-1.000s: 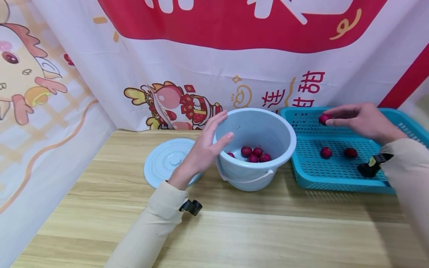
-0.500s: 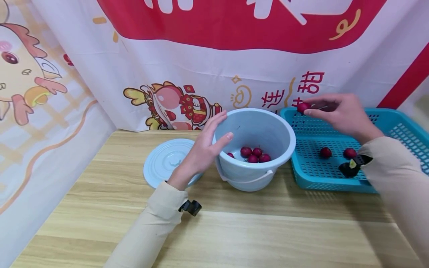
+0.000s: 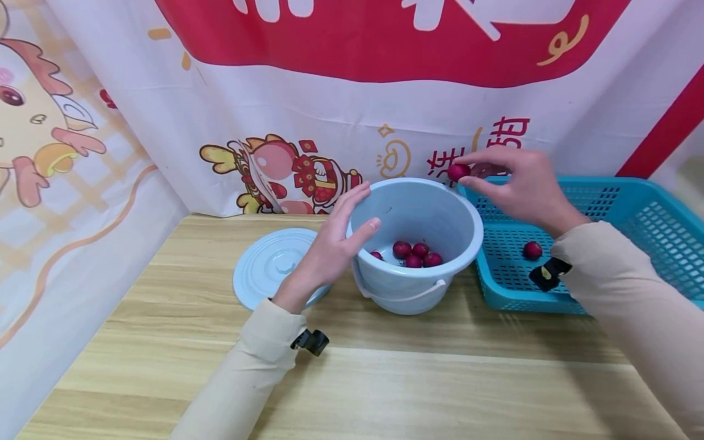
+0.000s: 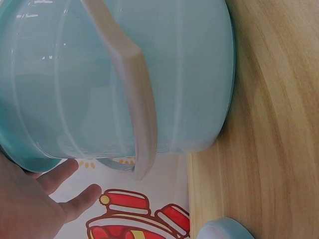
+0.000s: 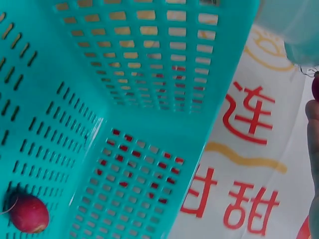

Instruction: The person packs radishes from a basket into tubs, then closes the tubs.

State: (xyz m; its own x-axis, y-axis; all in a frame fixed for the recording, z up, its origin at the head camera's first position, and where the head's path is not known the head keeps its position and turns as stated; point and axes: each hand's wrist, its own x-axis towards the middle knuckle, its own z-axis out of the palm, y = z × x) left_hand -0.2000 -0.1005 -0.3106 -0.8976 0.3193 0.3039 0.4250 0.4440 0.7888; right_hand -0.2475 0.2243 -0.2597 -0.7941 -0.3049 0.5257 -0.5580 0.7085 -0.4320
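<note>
My right hand [image 3: 519, 183] pinches a red radish [image 3: 458, 172] between thumb and fingers, just above the far right rim of a light blue bucket [image 3: 404, 292]. At the right wrist view's edge, that radish [image 5: 316, 87] shows a thin stringy root. On the bucket's left rim rests my left hand [image 3: 338, 235], its fingers extended and the thumb over the opening. The left wrist view shows some of its fingers [image 4: 79, 201] beside the rim. Several radishes [image 3: 412, 261] lie on the bucket's bottom. Another radish [image 3: 532, 250] lies in a teal basket [image 3: 511, 300].
A round light blue lid [image 3: 269, 263] lies on the wooden table [image 3: 418, 385], left of the bucket and partly behind my left forearm. The basket stands close to the bucket's right side. A printed cloth [image 3: 308, 104] hangs behind everything.
My right hand has carried the radish leftward from over the basket to the bucket's rim. My forearm now covers the basket's second radish. My left hand has stayed at the rim.
</note>
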